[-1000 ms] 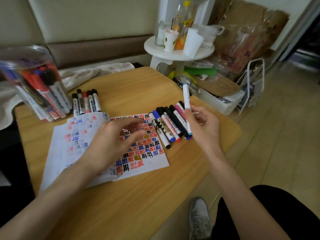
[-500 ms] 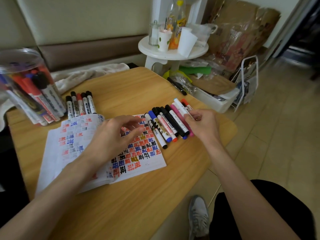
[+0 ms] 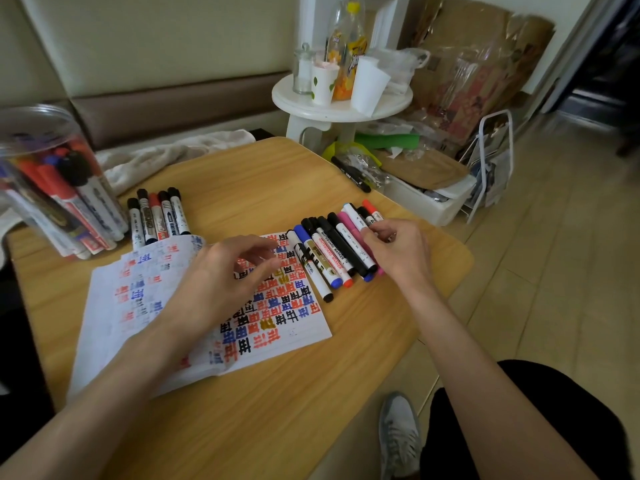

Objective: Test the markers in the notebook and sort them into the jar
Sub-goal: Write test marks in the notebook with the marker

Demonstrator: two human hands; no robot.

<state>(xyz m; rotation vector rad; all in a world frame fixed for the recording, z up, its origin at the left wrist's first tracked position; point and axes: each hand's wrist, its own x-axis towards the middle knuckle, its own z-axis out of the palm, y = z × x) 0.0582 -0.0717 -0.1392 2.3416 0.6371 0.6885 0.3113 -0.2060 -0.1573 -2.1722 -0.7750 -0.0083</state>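
Well, the fingertips (image 3: 373, 233) of the right hand (image 3: 398, 252) were curled and pressed close together at the far right end of the row of markers (image 3: 332, 258), just where a black-capped and a red-capped marker lay. They touched these pens, but I could not tell whether they really pinched one of them or only rested on it. The row itself lay on the wooden table (image 3: 277, 410), the pens side by side and slanted, with the leftmost one over the right edge of the notebook (image 3: 304, 332).

The fingers (image 3: 256, 244) of the left hand (image 3: 221, 282) were relaxed and loosely bent, the thumb a little apart from them — they held nothing. This hand was above the open notebook, over the page full of red, blue and black test characters; whether the palm touched the paper, I could not see.

Beyond the notebook, five markers (image 3: 157, 216) lay together, caps pointing away from the person. Just to the left of them stood the jar (image 3: 52, 181) — clear plastic, at the far left corner of the table, with many markers leaning inside. A pale cloth (image 3: 166, 157) lay behind the table, and a white round stool (image 3: 304, 105) with paper cups and a bottle stood further back. Below the near edge of the table a grey shoe (image 3: 400, 434) was visible.
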